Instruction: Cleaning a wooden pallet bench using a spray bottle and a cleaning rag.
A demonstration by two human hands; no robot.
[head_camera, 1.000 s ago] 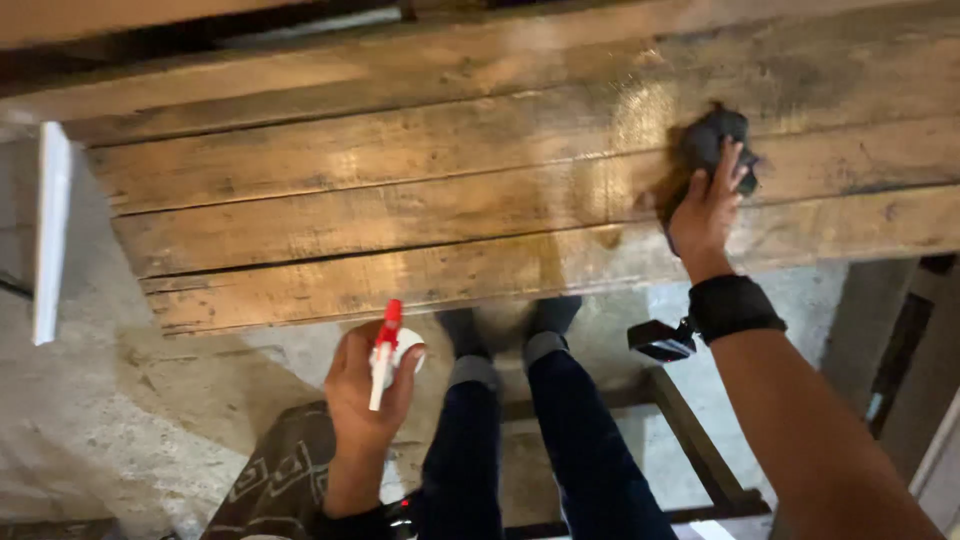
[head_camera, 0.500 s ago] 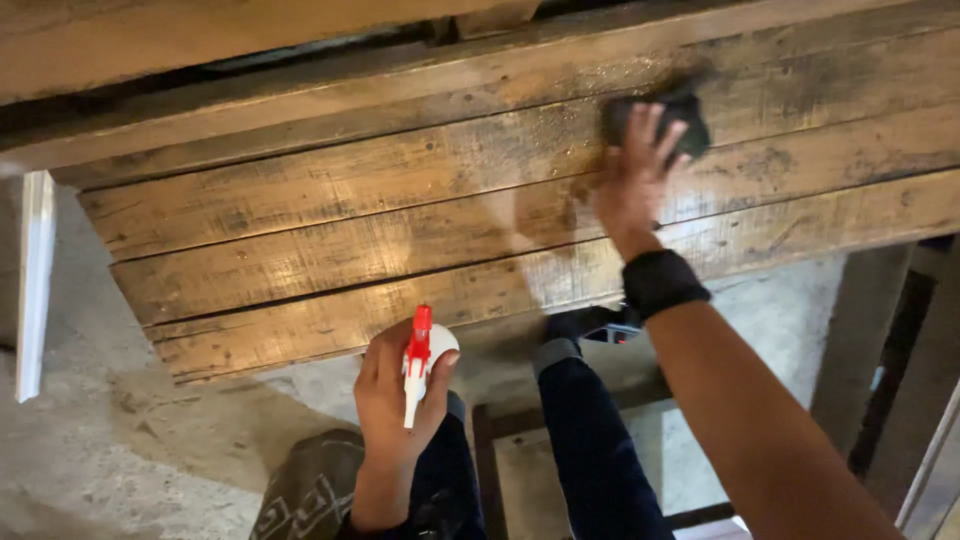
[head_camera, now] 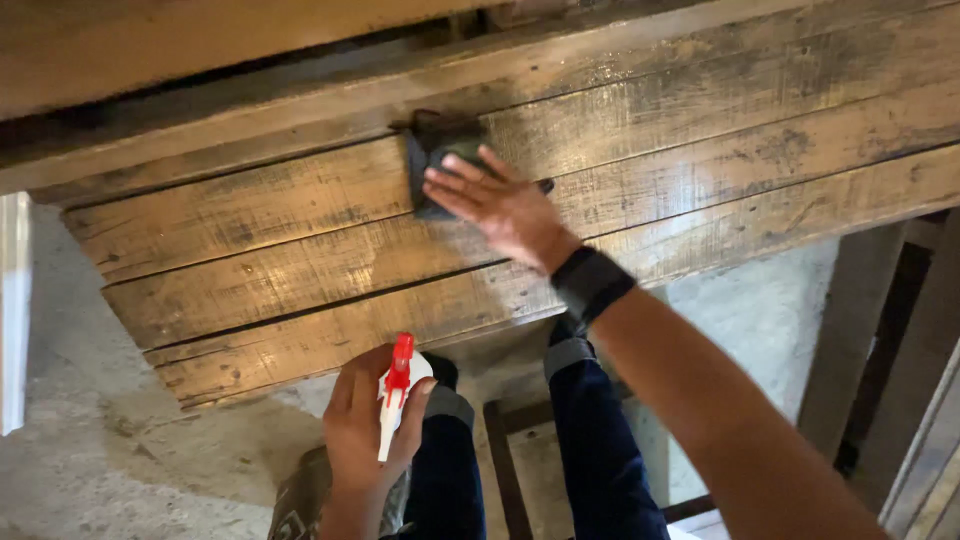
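Note:
My right hand [head_camera: 497,203] presses flat on a dark cloth [head_camera: 436,150] lying on a wooden plank tabletop [head_camera: 300,230]. The planks to the right of the hand look wet and shiny. A black band sits on that wrist. My left hand [head_camera: 362,425] is below the table's near edge, wrapped around a spray bottle [head_camera: 398,392] with a red and white trigger head. The bottle's body is hidden behind the hand.
My legs in dark blue trousers [head_camera: 590,450] stand under the table edge on a grey concrete floor [head_camera: 100,450]. A dark wooden frame [head_camera: 860,350] stands at the right. A white upright edge [head_camera: 12,310] runs along the far left.
My right hand has slid the dark cloth leftward across the planks. My left hand with the spray bottle stays below the near edge.

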